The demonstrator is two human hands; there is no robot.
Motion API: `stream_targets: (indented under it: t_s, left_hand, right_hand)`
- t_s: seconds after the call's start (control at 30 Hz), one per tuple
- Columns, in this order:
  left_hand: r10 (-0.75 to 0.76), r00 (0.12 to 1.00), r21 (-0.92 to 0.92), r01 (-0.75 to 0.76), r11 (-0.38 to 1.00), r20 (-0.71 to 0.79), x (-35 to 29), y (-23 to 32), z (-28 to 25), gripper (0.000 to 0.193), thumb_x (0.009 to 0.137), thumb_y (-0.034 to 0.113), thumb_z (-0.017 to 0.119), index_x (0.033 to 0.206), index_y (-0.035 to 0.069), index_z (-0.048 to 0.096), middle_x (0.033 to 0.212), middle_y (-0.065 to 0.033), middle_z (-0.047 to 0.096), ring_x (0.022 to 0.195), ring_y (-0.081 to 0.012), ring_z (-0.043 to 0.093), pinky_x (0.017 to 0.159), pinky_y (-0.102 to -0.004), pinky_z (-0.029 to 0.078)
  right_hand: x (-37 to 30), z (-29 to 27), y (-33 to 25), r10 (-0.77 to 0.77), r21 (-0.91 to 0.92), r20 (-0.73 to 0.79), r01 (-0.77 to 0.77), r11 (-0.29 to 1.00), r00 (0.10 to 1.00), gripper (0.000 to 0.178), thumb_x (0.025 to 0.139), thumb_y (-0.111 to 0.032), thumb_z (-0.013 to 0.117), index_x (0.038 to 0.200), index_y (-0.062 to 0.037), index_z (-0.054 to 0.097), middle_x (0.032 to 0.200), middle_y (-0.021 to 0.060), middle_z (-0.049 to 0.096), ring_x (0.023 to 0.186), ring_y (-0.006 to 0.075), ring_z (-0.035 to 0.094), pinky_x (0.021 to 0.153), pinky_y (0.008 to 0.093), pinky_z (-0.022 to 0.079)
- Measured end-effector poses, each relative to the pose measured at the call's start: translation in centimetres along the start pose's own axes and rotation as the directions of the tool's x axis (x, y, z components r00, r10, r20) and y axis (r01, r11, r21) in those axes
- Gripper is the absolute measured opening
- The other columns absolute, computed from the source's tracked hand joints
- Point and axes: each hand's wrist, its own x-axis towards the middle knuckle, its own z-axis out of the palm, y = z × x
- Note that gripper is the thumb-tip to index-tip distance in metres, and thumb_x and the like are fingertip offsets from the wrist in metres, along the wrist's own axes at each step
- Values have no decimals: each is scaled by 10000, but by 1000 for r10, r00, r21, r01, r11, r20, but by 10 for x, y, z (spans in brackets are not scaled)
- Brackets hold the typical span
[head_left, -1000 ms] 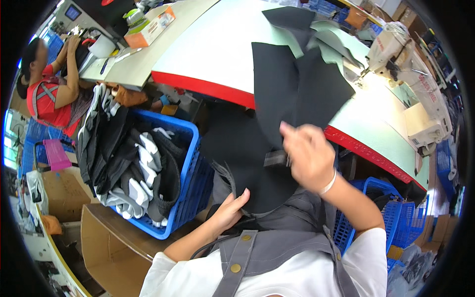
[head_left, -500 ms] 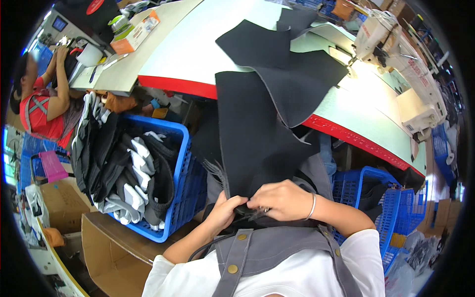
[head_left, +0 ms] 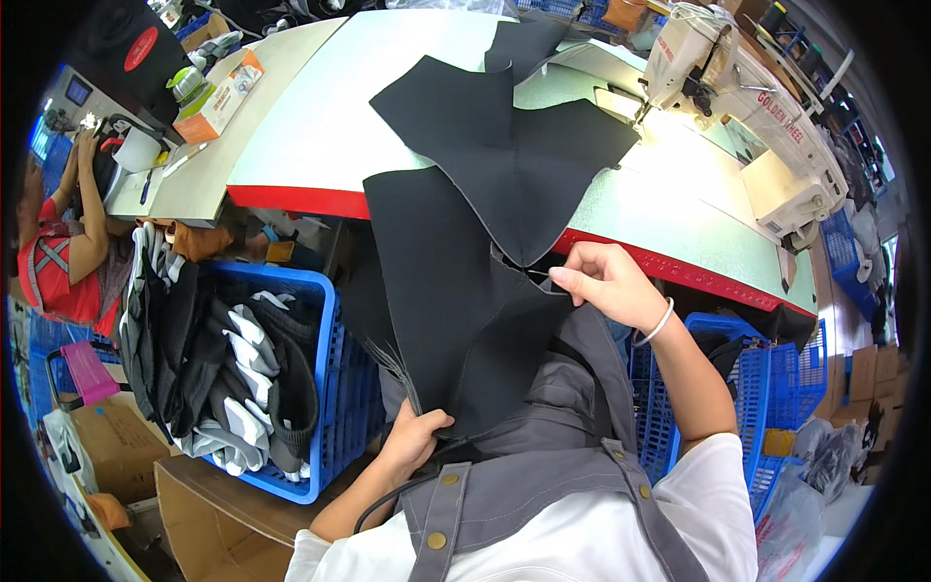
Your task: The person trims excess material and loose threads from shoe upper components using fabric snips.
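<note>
Now both hands grip 1 large black fabric panel [head_left: 456, 291]: left hand [head_left: 415, 438] clenches its lower edge, right hand [head_left: 606, 281] pinches its upper edge beside the pale-green, red-edged sewing table [head_left: 679, 233].

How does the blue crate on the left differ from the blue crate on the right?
The left crate sits beside the left hand and is piled with black, grey and white garments that spill over its rim. The right crate stands under the table edge, behind the right forearm, and what it holds cannot be told. The left crate shows nearly whole; the right one is partly hidden. Both are blue plastic with slotted walls.
</note>
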Motion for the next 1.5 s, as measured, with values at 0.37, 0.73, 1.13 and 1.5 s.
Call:
stream_targets:
  t_s: [0.37, 0.73, 1.13, 1.5]
  left_hand:
    - [-11, 1000, 7, 11, 1000, 3, -1, -1, 0, 618, 697, -128, 515, 1293, -29, 385, 1231, -158, 496, 1123, -262, 521, 960, -350, 426]
    - [-31, 999, 16, 31, 999, 10, -3, 4, 1, 615, 717, -88, 534, 1302, -49, 346, 1258, -178, 469, 1151, -273, 491, 985, -355, 399]
    - [10, 993, -124, 5, 992, 121, 5, 0, -1, 528, 897, 200, 546, 1327, -42, 359, 1325, -152, 467, 1210, -253, 469, 1054, -406, 340]
    - [124, 923, -55, -111, 992, 365, 1, -9, -5, 735, 893, 544, 481, 1375, 16, 309, 1285, -88, 461, 1182, -179, 460, 983, -345, 404]
  right_hand:
    - [18, 18, -2, -90, 238, 135, 56, 970, 987, 346, 878, -331, 652, 792, 1, 613, 638, 19, 582, 589, 64, 538, 548, 209, 429]
    - [2, 20, -14, -379, -79, -78, 373, 924, 922, 249, 798, -205, 732, 857, -27, 567, 730, 72, 618, 618, 121, 591, 593, 227, 476]
    - [33, 6, -65, -933, -800, 6, 561, 211, 359, 308, 584, -25, 641, 891, -19, 619, 703, 67, 472, 622, 219, 509, 508, 326, 420]
    - [-42, 118, -7, -678, -394, 426, 797, 458, 600, 249, 634, -66, 634, 882, -55, 657, 857, 6, 570, 805, 160, 553, 547, 247, 492]
